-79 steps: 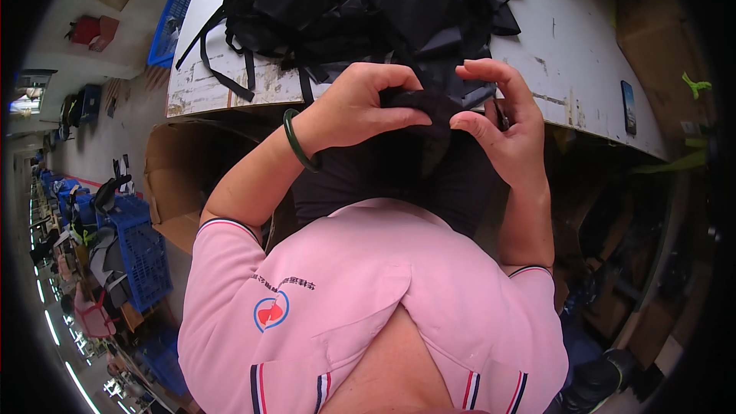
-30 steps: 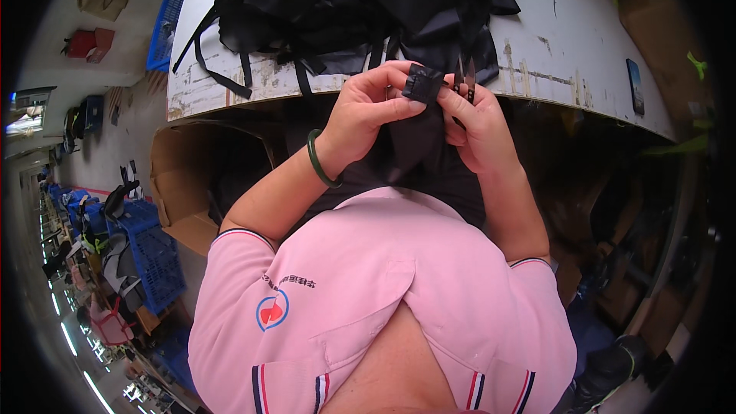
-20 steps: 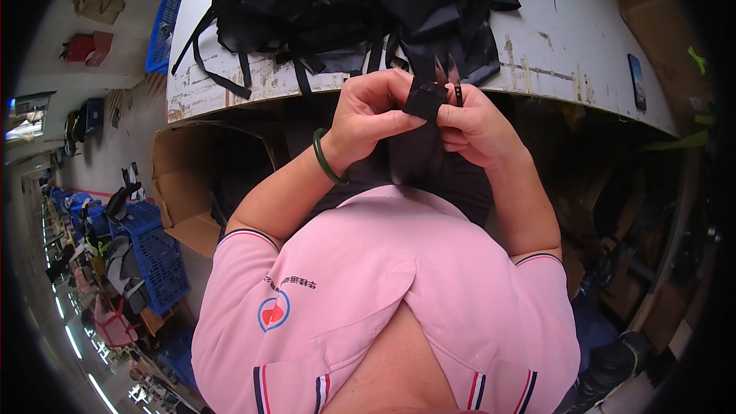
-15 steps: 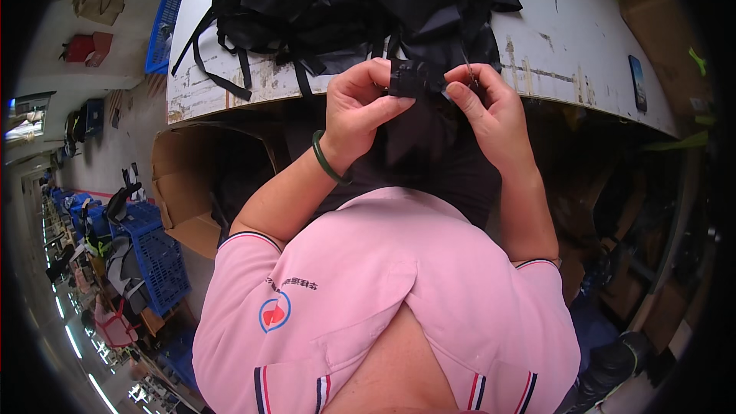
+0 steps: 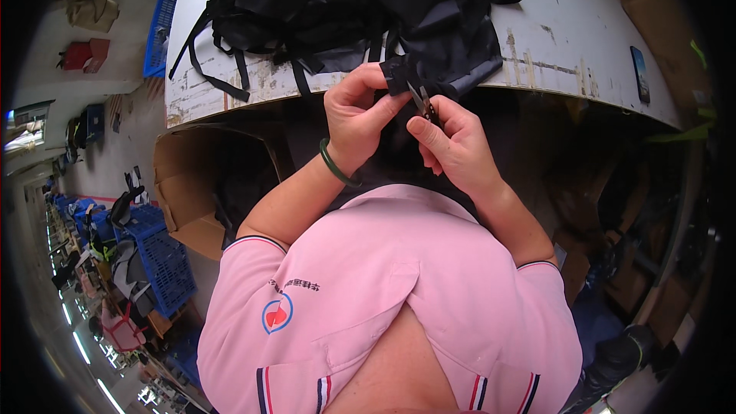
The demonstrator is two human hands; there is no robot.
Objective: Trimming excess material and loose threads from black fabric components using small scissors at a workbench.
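Observation:
Just past the table's front edge, my left hand (image 5: 354,113) pinches a piece of black fabric (image 5: 392,77) between thumb and fingers. My right hand (image 5: 461,142) is closed round a pair of small metal thread snips (image 5: 423,101). Their blades point up and left, against the black fabric beside my left fingertips; whether they are cutting is too small to tell. The held piece seems to run into a heap of shiny black fabric (image 5: 330,8) with hanging straps, lying on the far side of the white table (image 5: 537,50).
A phone (image 5: 639,75) lies at the table's right end. Left of my arms stands an open cardboard box (image 5: 178,188), below the table edge. Blue crates (image 5: 162,264) are stacked farther left, and another blue crate (image 5: 163,21) touches the table's left side.
My right hand has moved left and down, nearer my left hand, and the snips' blades now reach the fabric. My left hand still pinches the fabric, almost unmoved.

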